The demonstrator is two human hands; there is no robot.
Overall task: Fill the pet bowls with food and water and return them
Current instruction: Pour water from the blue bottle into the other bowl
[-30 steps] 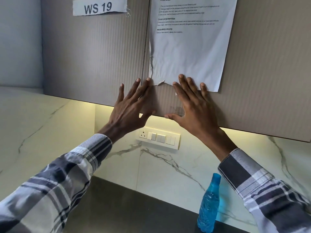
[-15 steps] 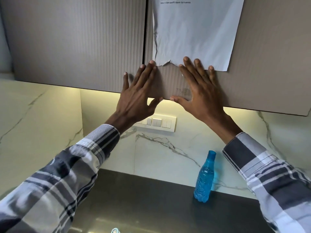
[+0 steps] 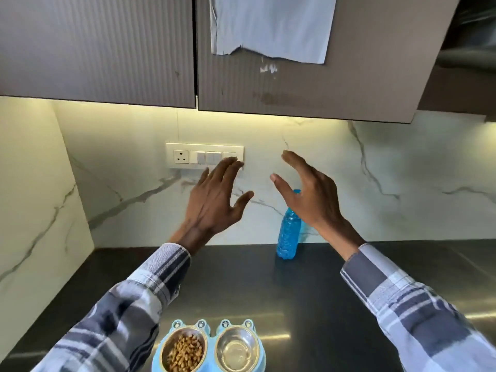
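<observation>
- Your left hand (image 3: 214, 202) is hanging in the air in front of the wall, fingers (image 3: 225, 170) straight and spread, released and grasping nothing; its fingertips are overlapping the right end of the switch plate (image 3: 188, 156) in this view, though you cannot tell whether they are touching it.
- Your right hand (image 3: 314, 197) is hanging beside it, a little apart, palm turned inward, fingers released and slightly bent, grasping nothing.
- The blue bottle (image 3: 288, 232) is standing upright at the back of the desk (image 3: 322, 285), against the marble wall; your right hand is covering its top in this view, so you cannot tell whether hand and bottle are touching.
- The bowl stand (image 3: 212, 331), light blue, is sitting at the near edge of the desk, between your two checked sleeves, partly cut off by the bottom of the picture.
- The left bowl (image 3: 185, 350) is holding brown kibble; the right bowl (image 3: 237, 350) is showing a clear, shiny inside, and you cannot tell for sure whether water is in it.
- Both bowls are sitting side by side in the stand, touching nothing else.
- Above, two ribbed cabinet doors (image 3: 107, 49) are standing closed, and a sheet of paper (image 3: 271, 25) with a torn lower edge is hanging on the right door.
- A light strip under the cabinets is glowing on the wall.
</observation>
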